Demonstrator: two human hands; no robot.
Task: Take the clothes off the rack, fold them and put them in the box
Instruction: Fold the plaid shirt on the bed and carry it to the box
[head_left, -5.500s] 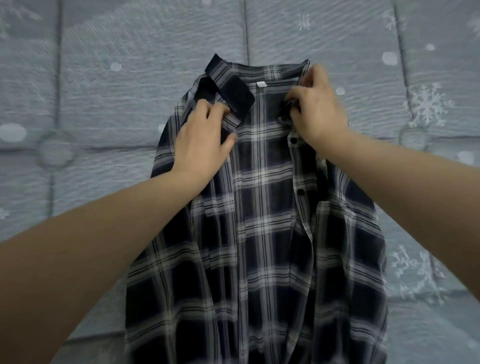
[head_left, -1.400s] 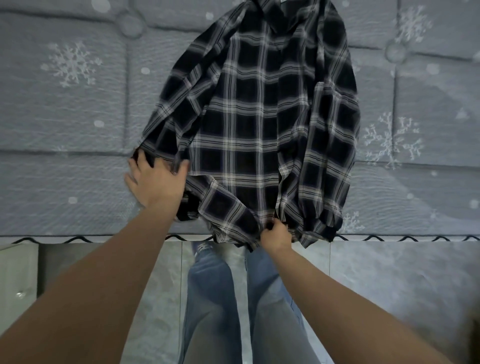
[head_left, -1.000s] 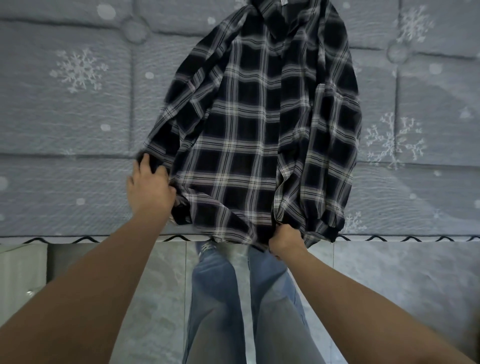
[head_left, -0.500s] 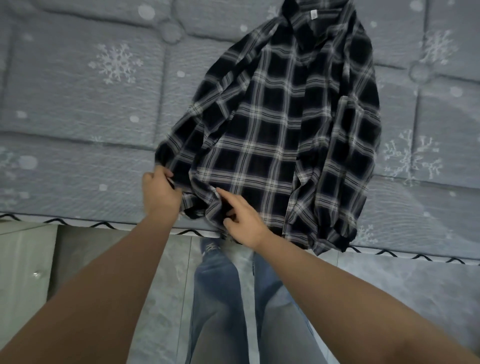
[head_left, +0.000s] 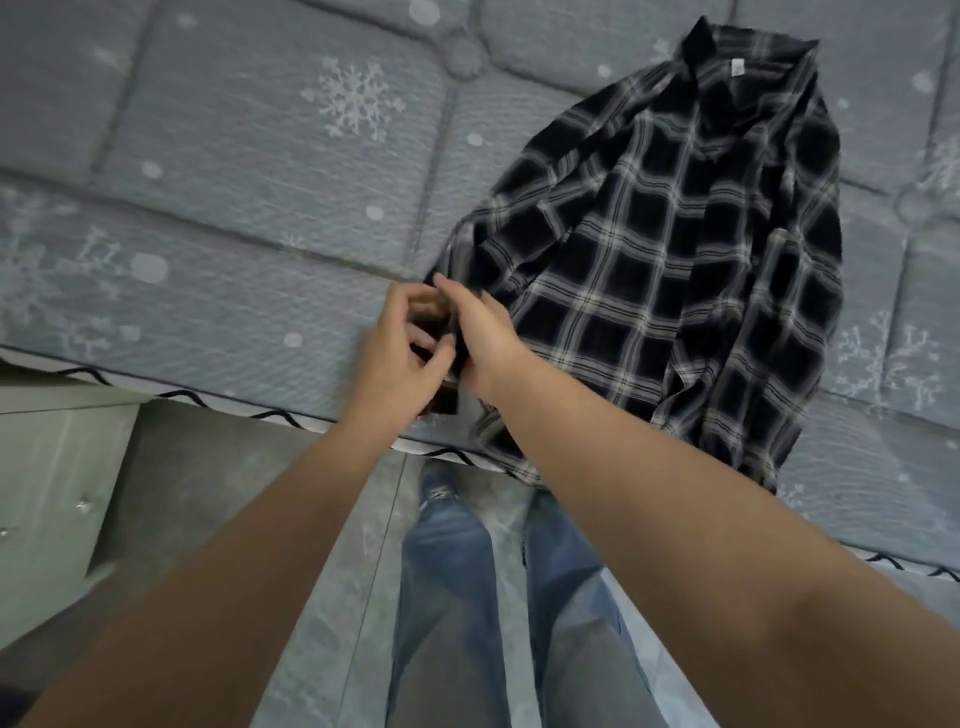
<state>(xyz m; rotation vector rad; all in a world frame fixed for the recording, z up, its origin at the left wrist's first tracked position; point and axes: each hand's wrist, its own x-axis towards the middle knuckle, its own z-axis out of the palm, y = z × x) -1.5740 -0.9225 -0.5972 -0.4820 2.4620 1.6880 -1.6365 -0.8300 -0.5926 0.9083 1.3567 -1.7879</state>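
Observation:
A black and white plaid shirt (head_left: 670, 270) lies front up on the grey mattress (head_left: 234, 171), collar at the far end, hem hanging over the near edge. My left hand (head_left: 400, 353) and my right hand (head_left: 480, 338) meet at the end of the shirt's left sleeve (head_left: 467, 260), near the mattress edge. The fingers of both hands curl round the dark cuff, which is mostly hidden between them. No rack or box is in view.
The mattress has a snowflake print and a black zigzag trim along its near edge (head_left: 270, 415). A pale green cabinet (head_left: 47, 488) stands at the lower left. My legs in blue jeans (head_left: 493, 597) stand on the grey floor below the edge.
My right hand has left the hem and moved left to join the left hand at the sleeve cuff. The camera has swung left, so the shirt sits further right.

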